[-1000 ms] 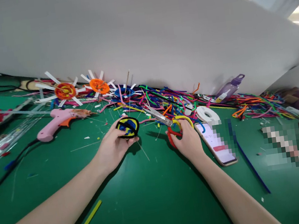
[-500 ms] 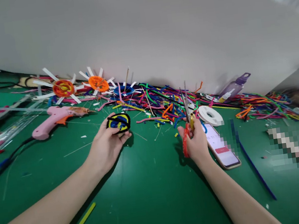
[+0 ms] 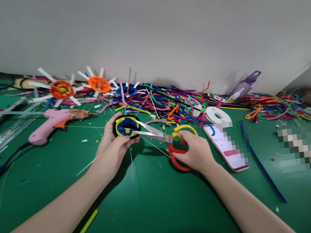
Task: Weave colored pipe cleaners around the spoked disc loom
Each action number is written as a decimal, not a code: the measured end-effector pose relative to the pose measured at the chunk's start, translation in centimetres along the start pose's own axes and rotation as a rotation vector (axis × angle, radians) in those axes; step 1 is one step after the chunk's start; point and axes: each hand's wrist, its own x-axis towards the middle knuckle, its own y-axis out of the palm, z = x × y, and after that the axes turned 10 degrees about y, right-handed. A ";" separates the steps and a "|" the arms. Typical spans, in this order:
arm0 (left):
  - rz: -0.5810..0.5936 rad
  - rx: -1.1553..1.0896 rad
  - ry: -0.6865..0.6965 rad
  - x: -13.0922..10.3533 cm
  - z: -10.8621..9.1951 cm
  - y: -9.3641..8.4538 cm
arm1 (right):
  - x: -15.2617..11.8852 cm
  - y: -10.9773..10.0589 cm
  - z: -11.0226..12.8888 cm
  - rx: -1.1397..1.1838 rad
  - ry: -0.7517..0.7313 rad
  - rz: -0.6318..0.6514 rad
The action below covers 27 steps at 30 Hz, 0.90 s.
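Note:
Between the thumb and fingers of my left hand (image 3: 115, 147) is a round disc of coiled pipe cleaner (image 3: 126, 126), black at the rim with yellow and blue inside. My right hand (image 3: 196, 149) grips scissors (image 3: 153, 131) with one yellow and one red handle loop. Their blades are spread and point left, with the tips at the disc's right side. Whether the blades touch the pipe cleaner, I cannot tell. Thin clear strands stretch out around the disc.
A pink glue gun (image 3: 58, 122) lies at left. Behind are orange discs with white strips (image 3: 99, 84) and a heap of pipe cleaners (image 3: 168, 105). At right are a white spool (image 3: 218, 115), a phone (image 3: 226, 149), a purple bottle (image 3: 245, 86) and a blue pipe cleaner (image 3: 268, 176).
My right hand has turned the scissors from pointing up to pointing left and brought their spread blades to the disc. The disc has shifted slightly right in my left hand.

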 end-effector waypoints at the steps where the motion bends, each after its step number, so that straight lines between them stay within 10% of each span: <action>1: 0.014 0.001 0.006 0.0 0.1 0.0 | 0.0 0.0 0.0 -0.003 0.000 0.012; 17: 0.299 0.082 0.035 -0.8 0.8 -1.0 | 0.0 0.0 0.2 -0.025 0.036 0.110; 27: 0.282 0.131 -0.009 -1.1 0.8 -0.9 | 0.2 -0.3 0.9 0.023 0.019 0.171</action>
